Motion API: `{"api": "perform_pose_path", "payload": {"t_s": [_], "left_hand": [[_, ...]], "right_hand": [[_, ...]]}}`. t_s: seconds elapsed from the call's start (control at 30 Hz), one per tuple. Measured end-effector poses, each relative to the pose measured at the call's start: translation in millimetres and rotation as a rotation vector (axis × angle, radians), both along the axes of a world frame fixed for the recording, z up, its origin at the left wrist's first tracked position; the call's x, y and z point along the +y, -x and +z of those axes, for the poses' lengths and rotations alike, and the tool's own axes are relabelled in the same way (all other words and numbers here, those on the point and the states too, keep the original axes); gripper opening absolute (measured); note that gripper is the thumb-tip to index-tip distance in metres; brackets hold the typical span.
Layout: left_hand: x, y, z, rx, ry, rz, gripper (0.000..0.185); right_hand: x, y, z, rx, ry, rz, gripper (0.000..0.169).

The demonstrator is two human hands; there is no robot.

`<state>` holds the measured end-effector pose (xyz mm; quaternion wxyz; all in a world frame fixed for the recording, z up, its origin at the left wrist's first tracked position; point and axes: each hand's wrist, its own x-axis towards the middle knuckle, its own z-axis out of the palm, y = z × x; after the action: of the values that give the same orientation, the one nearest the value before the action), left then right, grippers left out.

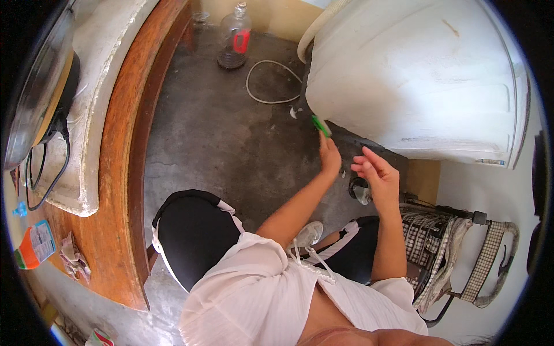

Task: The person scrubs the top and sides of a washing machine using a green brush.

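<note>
My left hand (pixel 330 156) reaches forward over the dark concrete floor, its fingers on one end of a small green brush (pixel 320 126). The brush is slightly blurred, with a pale side turned towards the white appliance (pixel 415 82). Further right, my right hand (pixel 381 175) is raised near the appliance's lower edge, with fingers apart and partly curled and nothing seen in it. A scrap of white material (pixel 294 112) lies on the floor a little left of the brush. Beneath my right hand is a dark, partly clear object (pixel 361 190) that I cannot identify.
A wooden table (pixel 117 142) with a pale slab (pixel 88 173) and black cable (pixel 65 160) stands at left. A large clear bottle (pixel 233 39) and a looped pale hose or cord (pixel 249 88) are on the floor ahead. A checked folding cart or bag (pixel 426 246) is at right.
</note>
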<state>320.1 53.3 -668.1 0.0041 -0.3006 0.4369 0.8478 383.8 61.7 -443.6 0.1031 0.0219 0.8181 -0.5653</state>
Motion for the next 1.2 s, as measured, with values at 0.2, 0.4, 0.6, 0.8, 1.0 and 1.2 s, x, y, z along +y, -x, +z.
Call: {"api": "perform_pose_path", "payload": {"t_s": [0.2,0.4,0.6,0.8,1.0,1.2], "left_hand": [[-33,25,-24,-0.042,0.313,0.296,0.047],[-30,36,7,-0.060,-0.148,0.175,0.052],[-35,26,111,0.360,0.531,0.343,0.053],[-37,21,56,0.156,0.363,0.147,0.052],[-60,34,193,0.526,0.491,0.213,0.055],[-25,-1,59,0.042,0.511,0.041,0.057]], "right_hand": [[3,-3,11,0.023,-0.014,-0.023,0.033],[-7,-13,7,-0.031,0.017,0.061,0.033],[-19,-8,13,0.109,0.103,0.145,0.032],[-25,-7,22,0.183,0.107,0.137,0.033],[-18,-12,29,0.263,0.121,0.021,0.031],[-8,-16,32,0.305,0.065,-0.102,0.030]]}}
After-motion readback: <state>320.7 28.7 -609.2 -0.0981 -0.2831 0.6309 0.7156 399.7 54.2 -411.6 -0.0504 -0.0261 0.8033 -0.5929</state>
